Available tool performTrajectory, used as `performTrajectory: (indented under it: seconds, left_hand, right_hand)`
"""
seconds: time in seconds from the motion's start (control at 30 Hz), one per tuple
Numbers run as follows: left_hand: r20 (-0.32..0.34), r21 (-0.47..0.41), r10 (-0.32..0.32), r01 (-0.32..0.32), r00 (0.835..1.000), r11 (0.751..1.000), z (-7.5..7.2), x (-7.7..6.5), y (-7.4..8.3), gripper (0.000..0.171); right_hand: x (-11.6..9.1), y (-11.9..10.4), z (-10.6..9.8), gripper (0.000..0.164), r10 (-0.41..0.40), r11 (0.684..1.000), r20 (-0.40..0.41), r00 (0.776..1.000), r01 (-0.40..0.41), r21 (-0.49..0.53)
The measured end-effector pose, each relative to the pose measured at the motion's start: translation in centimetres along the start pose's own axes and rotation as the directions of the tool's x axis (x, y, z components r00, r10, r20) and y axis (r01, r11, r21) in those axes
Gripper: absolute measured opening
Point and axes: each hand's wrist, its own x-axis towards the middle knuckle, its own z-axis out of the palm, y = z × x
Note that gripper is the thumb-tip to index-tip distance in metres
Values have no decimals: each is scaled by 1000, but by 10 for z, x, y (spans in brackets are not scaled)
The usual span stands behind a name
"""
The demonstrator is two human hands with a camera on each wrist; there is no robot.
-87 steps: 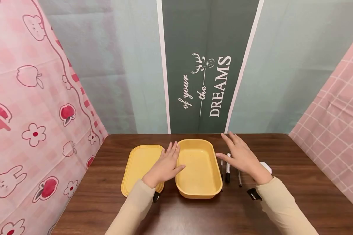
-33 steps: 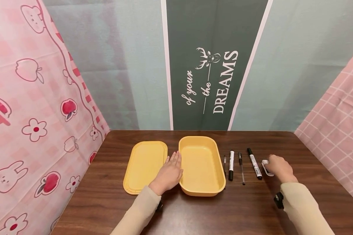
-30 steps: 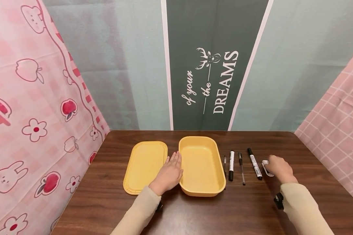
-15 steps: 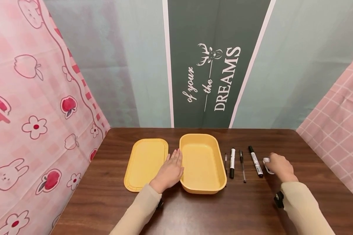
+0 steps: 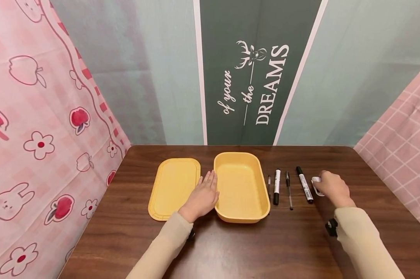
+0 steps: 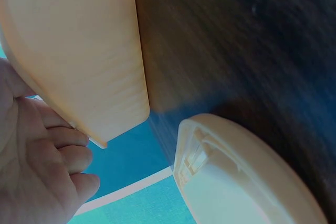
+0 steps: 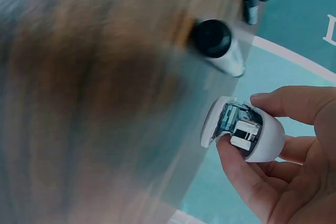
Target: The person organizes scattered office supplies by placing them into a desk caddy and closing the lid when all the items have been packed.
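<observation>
1. Fingers of the left grip (image 5: 201, 197) lie extended and relaxed, touching the left rim of a yellow storage box (image 5: 239, 190) without clenching it.
2. The right grip (image 5: 333, 189) is closed in a pinch, thumb and fingers on opposite sides of a compact white device (image 7: 272, 139); whether the device touches the counter (image 5: 248, 248) cannot be told.
3. The device has a smooth, rounded white shell, with a shiny, metallic-looking mechanism showing in its gap.
4. The box is deep and smooth-walled, a rounded rectangle.
5. Left of it, the flat yellow lid (image 5: 175, 188) lies with ridges round its border.
6. Between box and device lie a slim pen (image 5: 269, 186), a white-barrelled marker (image 5: 277, 187), a clear-barrelled pen (image 5: 289, 190) and a slanted marker (image 5: 305, 185).
7. Streaked, dark brown wood grain covers the counter, which shines softly in front.
</observation>
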Motion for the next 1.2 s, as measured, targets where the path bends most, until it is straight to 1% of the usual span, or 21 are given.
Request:
performTrajectory:
  seconds: [0.1, 0.27, 0.47, 0.7, 0.87, 1.07, 1.2]
  left_hand:
    - [-4, -7, -1, 1, 1000, 1000, 0, 0, 0, 59]
    - [-12, -15, -3, 2, 1000, 1000, 1, 1, 0, 58]
    - [-12, -19, -2, 1, 1000, 1000, 1, 1, 1, 59]
    - [-8, -22, -5, 5, 1000, 1000, 2, 0, 1, 58]
    - [-14, -16, -6, 6, 1000, 1000, 2, 0, 1, 58]
    - [-23, -20, -4, 4, 1000, 1000, 2, 1, 1, 57]
    - [-29, -16, -8, 8, 1000, 1000, 2, 1, 2, 57]
  right_hand:
    - [1, -9, -3, 25, -25, 1000, -24, 999, 25, 5]
    - [1, -31, -7, 39, -89, 996, -60, 994, 90, 19]
    - [2, -60, -12, 34, -171, 985, -129, 977, 174, 13]
    - [1, -95, -18, 37, -211, 976, -122, 970, 216, 32]
    - [-2, -120, -21, 35, -259, 963, -148, 954, 267, 34]
    - [-4, -149, -19, 32, -292, 951, -164, 942, 304, 54]
    - [-4, -167, -15, 31, -308, 945, -146, 940, 320, 68]
